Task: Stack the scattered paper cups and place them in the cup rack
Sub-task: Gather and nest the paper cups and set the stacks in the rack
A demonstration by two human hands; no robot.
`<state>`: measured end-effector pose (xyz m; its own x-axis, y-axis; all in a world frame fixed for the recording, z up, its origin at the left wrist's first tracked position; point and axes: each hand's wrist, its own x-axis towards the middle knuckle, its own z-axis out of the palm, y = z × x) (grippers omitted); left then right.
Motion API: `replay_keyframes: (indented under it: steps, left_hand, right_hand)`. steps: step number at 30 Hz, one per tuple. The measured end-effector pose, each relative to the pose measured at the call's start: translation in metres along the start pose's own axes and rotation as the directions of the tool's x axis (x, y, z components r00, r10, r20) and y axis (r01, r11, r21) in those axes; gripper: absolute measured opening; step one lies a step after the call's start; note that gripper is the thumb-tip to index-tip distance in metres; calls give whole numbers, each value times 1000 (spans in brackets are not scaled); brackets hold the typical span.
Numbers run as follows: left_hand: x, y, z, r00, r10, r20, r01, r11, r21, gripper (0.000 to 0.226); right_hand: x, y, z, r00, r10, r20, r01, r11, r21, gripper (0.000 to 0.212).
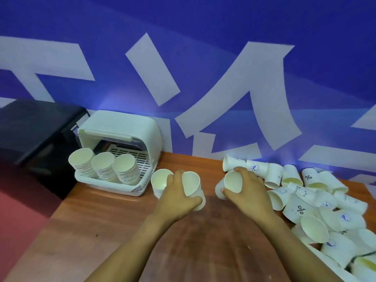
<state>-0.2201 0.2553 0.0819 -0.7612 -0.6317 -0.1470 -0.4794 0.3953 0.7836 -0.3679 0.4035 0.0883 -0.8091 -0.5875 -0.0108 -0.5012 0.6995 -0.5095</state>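
We grip a paper cup (192, 185) in our left hand (178, 197), just beside a short cup stack (160, 183) standing at its fingertips. Our right hand (247, 192) clasps another cup (234, 182). Scattered cups (317, 202) lie right of that hand; the cup rack (120, 151), holding three stacks, sits beyond our left hand.

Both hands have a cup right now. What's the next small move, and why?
Probably nest the cup in the right hand into the cup held by the left hand. Both mouths face up and sit close together, a short stack stands beside the left hand, and the cup rack already holds three stacks, while the loose pile remains.
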Motion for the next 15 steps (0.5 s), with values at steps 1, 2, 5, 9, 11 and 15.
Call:
replay_keyframes:
  steps: [1, 2, 5, 9, 11, 15]
  left_hand:
    - [-1, -3, -8, 1000, -15, 8, 15, 1000, -5, 71]
    - [-2, -5, -18, 1000, -13, 8, 13, 1000, -6, 72]
    - [-2, -18, -52, 999, 42, -10, -42, 999, -4, 67]
    - [2, -46, -108, 994, 106, 6, -106, 994, 0, 65]
    - [6, -63, -135, 990, 144, 7, -144, 989, 33, 72]
    - [16, -97, -181, 982, 186, -41, -182, 980, 82, 77]
  right_hand:
    - [-2, -8, 0, 1000, 4, -11, -4, 1000, -2, 69]
    - [-4, -17, 0, 1000, 9, -20, -9, 1000, -1, 70]
    - [-8, -51, 2, 997, 5, -73, -4, 1000, 13, 71]
    - [-12, -111, 15, 992, -35, -122, 41, 998, 47, 68]
    - [-13, -140, 26, 988, -70, -136, 77, 996, 50, 67]
    - [-15, -192, 50, 985, -102, -137, 112, 992, 66, 69]
